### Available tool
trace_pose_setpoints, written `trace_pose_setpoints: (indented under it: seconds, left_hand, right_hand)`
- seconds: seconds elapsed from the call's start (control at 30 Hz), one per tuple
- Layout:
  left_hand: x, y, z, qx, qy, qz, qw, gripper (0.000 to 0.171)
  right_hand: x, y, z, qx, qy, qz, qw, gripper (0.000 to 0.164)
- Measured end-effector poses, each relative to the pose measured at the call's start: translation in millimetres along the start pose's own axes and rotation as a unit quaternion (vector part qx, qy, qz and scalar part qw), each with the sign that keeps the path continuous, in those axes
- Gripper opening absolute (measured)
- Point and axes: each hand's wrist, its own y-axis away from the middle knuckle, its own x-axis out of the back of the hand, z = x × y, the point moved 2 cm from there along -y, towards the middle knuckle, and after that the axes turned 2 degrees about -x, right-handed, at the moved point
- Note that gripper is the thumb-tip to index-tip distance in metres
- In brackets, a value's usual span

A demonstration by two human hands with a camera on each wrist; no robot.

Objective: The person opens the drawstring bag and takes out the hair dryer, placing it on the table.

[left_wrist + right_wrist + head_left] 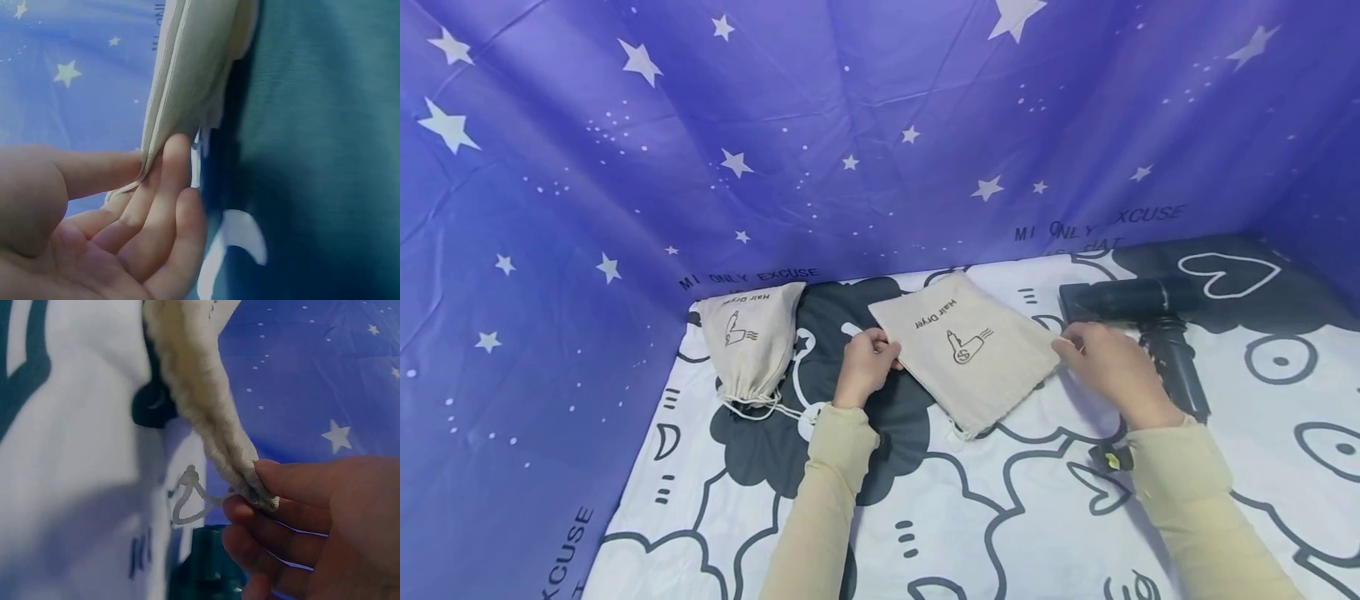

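Note:
A beige drawstring bag (973,354), printed "Hair Dryer" with a line drawing of one, is spread between both hands. My left hand (865,367) pinches its left edge between thumb and fingers; the left wrist view shows the seamed cloth (181,81) there. My right hand (1112,367) pinches the corner opposite. In the right wrist view, that corner lies at the bag's gathered mouth (203,406), which gapes a little, and a knotted drawstring loop (187,515) hangs beside the fingers. A black hair dryer (1135,298) lies just beyond the right hand, its handle partly hidden.
A second beige bag (748,342), bulging and drawn closed by its cord, lies at the left. Black-and-white patterned cloth (955,500) covers the surface. A purple star-printed curtain (850,208) rises behind and at the left. A small dark object (1108,458) sits beside the right wrist.

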Motion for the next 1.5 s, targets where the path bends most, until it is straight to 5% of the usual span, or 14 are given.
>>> trace_pose_setpoints:
  seconds: [0.23,0.43,0.63,0.87,1.0,1.23,1.37,1.5]
  left_hand:
    - [4.9,-9.9,10.0,-0.015,0.017,0.018,0.9996,0.012]
    - [-1.1,-16.3,11.0,-0.024,0.033,0.011,0.9991,0.018]
    - [-15.4,-10.0,7.9,-0.028,0.005,-0.058,0.9979,0.021]
    - [-33.4,9.4,13.3,-0.025,-0.039,-0.144,0.9885,0.014]
    - [-36.7,12.5,17.9,-0.044,-0.052,-0.133,0.9888,0.005]
    - [-34.3,7.8,23.3,-0.053,-0.049,-0.100,0.9924,0.021]
    - [-37.2,7.3,27.0,-0.060,-0.043,-0.102,0.9921,0.006]
    - [-41.7,8.6,27.7,-0.066,-0.058,-0.113,0.9897,0.013]
  right_hand:
    - [17,14,-9,0.005,0.034,0.032,0.999,0.032]
    - [20,26,-9,0.000,0.031,-0.030,0.999,0.030]
    - [9,28,4,-0.020,0.031,-0.115,0.993,0.041]
    - [1,26,17,-0.014,0.032,-0.086,0.996,0.043]
    - [1,26,18,-0.016,0.034,-0.086,0.996,0.032]
    - [11,31,10,-0.022,0.043,-0.091,0.995,0.029]
    - [12,38,8,-0.024,0.052,-0.093,0.994,0.029]
    - [7,47,10,-0.029,0.053,-0.122,0.991,0.026]
